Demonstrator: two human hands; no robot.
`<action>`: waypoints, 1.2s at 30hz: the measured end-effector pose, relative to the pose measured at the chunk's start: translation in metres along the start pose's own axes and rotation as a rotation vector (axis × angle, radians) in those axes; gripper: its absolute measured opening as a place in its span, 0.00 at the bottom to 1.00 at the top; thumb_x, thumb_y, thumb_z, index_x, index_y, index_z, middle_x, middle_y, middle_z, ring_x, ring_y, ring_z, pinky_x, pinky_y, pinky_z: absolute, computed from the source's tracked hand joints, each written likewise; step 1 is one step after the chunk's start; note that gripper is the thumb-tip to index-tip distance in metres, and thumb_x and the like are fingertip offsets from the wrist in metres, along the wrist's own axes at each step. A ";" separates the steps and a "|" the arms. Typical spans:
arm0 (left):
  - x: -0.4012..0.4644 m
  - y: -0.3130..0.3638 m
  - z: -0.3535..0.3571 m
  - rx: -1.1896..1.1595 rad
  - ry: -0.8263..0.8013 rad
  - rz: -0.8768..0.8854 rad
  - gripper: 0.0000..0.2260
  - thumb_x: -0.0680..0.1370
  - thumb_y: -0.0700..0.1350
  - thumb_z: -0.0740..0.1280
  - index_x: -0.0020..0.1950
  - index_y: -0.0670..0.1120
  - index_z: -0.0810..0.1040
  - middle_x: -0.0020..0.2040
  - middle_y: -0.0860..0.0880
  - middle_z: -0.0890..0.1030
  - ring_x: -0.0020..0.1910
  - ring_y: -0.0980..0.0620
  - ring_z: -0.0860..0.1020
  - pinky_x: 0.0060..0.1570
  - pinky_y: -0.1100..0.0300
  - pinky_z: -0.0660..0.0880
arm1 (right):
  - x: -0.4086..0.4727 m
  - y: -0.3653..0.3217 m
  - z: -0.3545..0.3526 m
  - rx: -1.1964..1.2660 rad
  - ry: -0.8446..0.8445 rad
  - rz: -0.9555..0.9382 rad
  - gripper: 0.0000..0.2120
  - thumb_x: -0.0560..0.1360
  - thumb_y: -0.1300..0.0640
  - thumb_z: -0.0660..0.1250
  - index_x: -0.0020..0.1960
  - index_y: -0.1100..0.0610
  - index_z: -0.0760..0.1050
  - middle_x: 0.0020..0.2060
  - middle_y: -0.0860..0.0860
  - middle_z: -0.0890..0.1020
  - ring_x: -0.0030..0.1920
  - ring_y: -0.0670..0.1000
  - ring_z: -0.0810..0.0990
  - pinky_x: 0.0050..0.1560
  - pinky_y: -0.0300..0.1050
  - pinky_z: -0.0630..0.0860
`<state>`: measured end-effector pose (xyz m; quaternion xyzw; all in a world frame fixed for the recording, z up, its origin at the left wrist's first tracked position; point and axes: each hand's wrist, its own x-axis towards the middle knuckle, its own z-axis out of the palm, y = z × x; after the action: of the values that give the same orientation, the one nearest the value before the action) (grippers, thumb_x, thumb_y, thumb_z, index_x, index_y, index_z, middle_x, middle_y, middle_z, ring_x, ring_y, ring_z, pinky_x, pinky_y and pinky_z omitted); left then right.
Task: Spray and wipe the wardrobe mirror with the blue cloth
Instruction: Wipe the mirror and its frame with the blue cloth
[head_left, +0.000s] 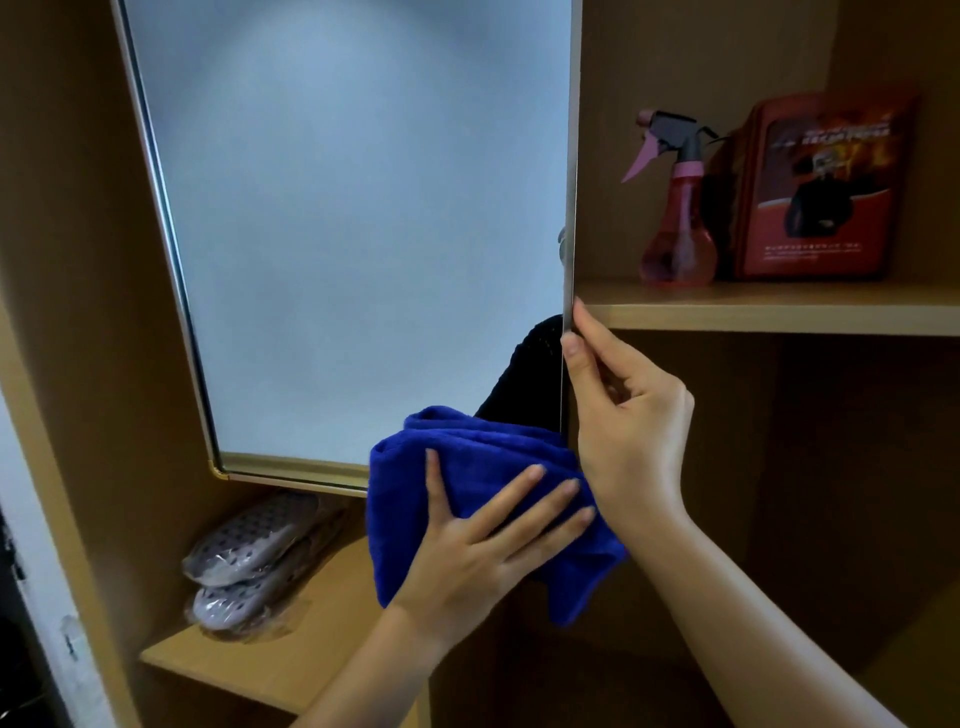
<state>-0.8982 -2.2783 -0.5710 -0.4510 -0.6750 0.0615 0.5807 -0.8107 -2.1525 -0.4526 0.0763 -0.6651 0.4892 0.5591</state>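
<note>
Two bare forearms reach up from the bottom edge toward the mirror (353, 234). Tall and narrow, the mirror has its long axis running up and down, leaning slightly left toward the top; its glass faces the camera, and its silver frame runs down both sides and along the bottom.

At the mirror's lower right corner the left hand (483, 540) lies flat, fingers straight and spread, pointing up and to the right, pressing the blue cloth (467, 467) against the glass. Bunched into folds, the cloth covers that corner, and a loose tail hangs below the mirror's bottom edge.

Just above the cloth, the right hand (623, 415) pinches the mirror's right edge, its thumb on the front and its index finger along the frame's outer side, the other fingers curled behind. Its wrist touches the cloth.

Right of the mirror, a pink spray bottle (675, 228) stands upright on a wooden shelf (779, 306), nozzle pointing left toward the mirror, with a red box (821, 192) just beside it. Below the mirror's lower left corner, grey slippers (254, 556) wrapped in clear plastic are stacked on a lower shelf (311, 660).
</note>
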 end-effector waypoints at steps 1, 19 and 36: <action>0.006 0.002 -0.001 -0.004 0.001 0.037 0.34 0.78 0.44 0.57 0.80 0.53 0.44 0.80 0.52 0.43 0.79 0.48 0.45 0.64 0.24 0.47 | 0.000 0.001 0.000 -0.014 -0.002 -0.010 0.16 0.79 0.57 0.66 0.66 0.51 0.74 0.42 0.44 0.84 0.34 0.36 0.78 0.37 0.28 0.72; -0.029 -0.033 0.005 0.069 0.015 -0.078 0.35 0.76 0.46 0.62 0.80 0.53 0.49 0.80 0.54 0.50 0.79 0.49 0.50 0.67 0.25 0.41 | 0.004 0.003 -0.006 0.081 -0.040 0.015 0.16 0.76 0.58 0.67 0.63 0.50 0.75 0.50 0.47 0.85 0.38 0.34 0.80 0.40 0.27 0.75; -0.031 0.001 0.002 -0.047 -0.017 -0.060 0.32 0.79 0.46 0.62 0.80 0.52 0.50 0.80 0.54 0.50 0.79 0.50 0.51 0.66 0.23 0.43 | 0.005 0.001 -0.003 0.101 -0.013 0.048 0.15 0.77 0.60 0.68 0.64 0.56 0.78 0.53 0.40 0.82 0.49 0.35 0.81 0.47 0.27 0.74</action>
<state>-0.9019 -2.2975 -0.5949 -0.4435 -0.6944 0.0323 0.5658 -0.8110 -2.1472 -0.4500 0.0917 -0.6449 0.5349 0.5381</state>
